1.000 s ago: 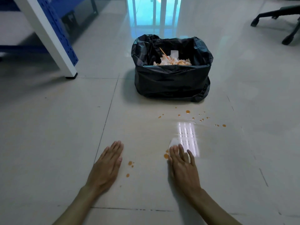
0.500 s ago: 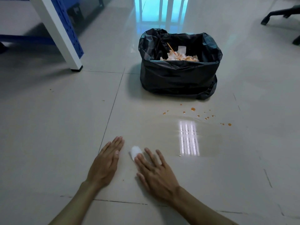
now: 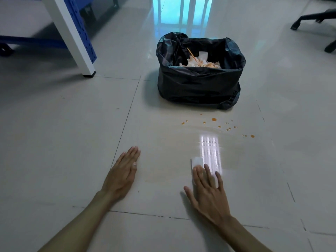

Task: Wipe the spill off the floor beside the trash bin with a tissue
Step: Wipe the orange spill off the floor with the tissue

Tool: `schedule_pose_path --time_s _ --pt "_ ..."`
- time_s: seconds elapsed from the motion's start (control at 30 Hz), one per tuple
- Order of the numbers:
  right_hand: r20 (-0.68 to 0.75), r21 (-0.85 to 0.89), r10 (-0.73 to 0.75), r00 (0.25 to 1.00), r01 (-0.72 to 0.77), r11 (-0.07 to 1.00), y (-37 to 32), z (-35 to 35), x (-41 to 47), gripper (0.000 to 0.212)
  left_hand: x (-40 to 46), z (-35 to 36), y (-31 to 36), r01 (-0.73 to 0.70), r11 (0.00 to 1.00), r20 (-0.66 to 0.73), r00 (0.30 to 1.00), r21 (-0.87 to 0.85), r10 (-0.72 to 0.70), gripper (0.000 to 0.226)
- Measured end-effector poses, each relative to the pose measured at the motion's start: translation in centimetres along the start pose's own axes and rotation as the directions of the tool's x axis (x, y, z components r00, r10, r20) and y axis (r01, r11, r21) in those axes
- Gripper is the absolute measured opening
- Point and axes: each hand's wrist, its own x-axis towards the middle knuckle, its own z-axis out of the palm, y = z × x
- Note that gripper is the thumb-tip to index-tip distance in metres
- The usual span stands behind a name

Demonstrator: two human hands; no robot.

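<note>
My right hand point(image 3: 207, 193) presses a white tissue point(image 3: 196, 161) flat on the pale tiled floor, fingers spread over it; only the tissue's far end shows past my fingertips. My left hand point(image 3: 121, 173) lies flat on the floor to the left, palm down, holding nothing. Orange drops of the spill point(image 3: 214, 119) dot the floor beyond the tissue, just in front of the trash bin point(image 3: 198, 86), which is lined with a black bag and holds stained tissues. A wet smeared patch lies between my right hand and the drops.
A white and blue table leg point(image 3: 72, 37) stands at the far left. The black base of an office chair point(image 3: 316, 20) shows at the top right. A bright window reflection point(image 3: 211, 151) shines on the floor beside the tissue.
My right hand slid the tissue left to near my left hand, then back right. The orange drops that lay between my hands are gone. My left hand stayed put.
</note>
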Motion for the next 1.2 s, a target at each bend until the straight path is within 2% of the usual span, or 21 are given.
schedule_pose_path --time_s 0.13,0.27,0.37,0.5,0.67,0.73,0.8,0.87,0.93,1.03,1.2 --pt "0.061 0.096 -0.198 0.978 0.191 0.977 -7.2 0.9 1.7 0.077 0.1 0.1 -0.2 0.022 0.999 0.020 1.000 -0.025 -0.021 0.059" --pt "0.098 0.146 -0.469 0.878 0.453 0.879 -13.7 1.8 2.3 0.082 0.5 -0.2 -0.7 0.010 0.998 0.089 0.996 -0.066 -0.004 0.063" --pt "0.079 0.081 -0.521 0.850 0.515 0.853 -14.1 1.9 1.9 0.084 0.6 -0.4 -0.9 0.015 0.996 0.100 0.995 -0.093 -0.006 0.064" --pt "0.034 0.092 -0.540 0.841 0.536 0.839 -10.4 1.6 1.9 0.084 0.0 0.1 -1.0 0.012 0.997 0.043 0.999 -0.079 -0.009 0.060" --pt "0.030 0.088 -0.309 0.951 0.306 0.948 -2.7 -0.1 3.3 0.083 1.0 0.6 0.0 0.082 0.997 -0.064 0.995 0.006 -0.082 0.064" --pt "0.053 0.024 -0.162 0.985 0.161 0.987 1.4 -0.8 4.3 0.083 2.3 0.6 0.2 0.070 0.997 -0.060 0.996 0.018 -0.069 0.068" --pt "0.110 -0.040 0.044 0.993 -0.040 0.998 5.2 -1.8 4.9 0.086 3.9 0.8 0.0 0.063 0.997 -0.039 0.997 0.036 -0.061 0.071" --pt "0.153 -0.113 0.253 0.955 -0.237 0.965 9.2 -2.9 4.8 0.092 5.5 1.1 -0.4 0.057 0.996 -0.020 0.998 0.064 -0.056 0.072" --pt "0.179 -0.156 0.391 0.903 -0.367 0.917 12.8 -3.5 4.7 0.096 7.2 1.4 -0.4 0.067 0.995 -0.016 0.998 0.078 -0.066 0.073" --pt "0.172 -0.162 0.482 0.859 -0.458 0.874 15.8 -4.5 5.8 0.104 9.1 2.0 0.8 0.120 0.988 -0.014 0.993 0.095 -0.119 0.076" --pt "0.133 -0.003 0.586 0.799 -0.591 0.807 15.8 -4.5 10.6 0.110 10.6 3.7 1.9 0.226 0.941 -0.126 0.972 0.252 -0.199 0.075"
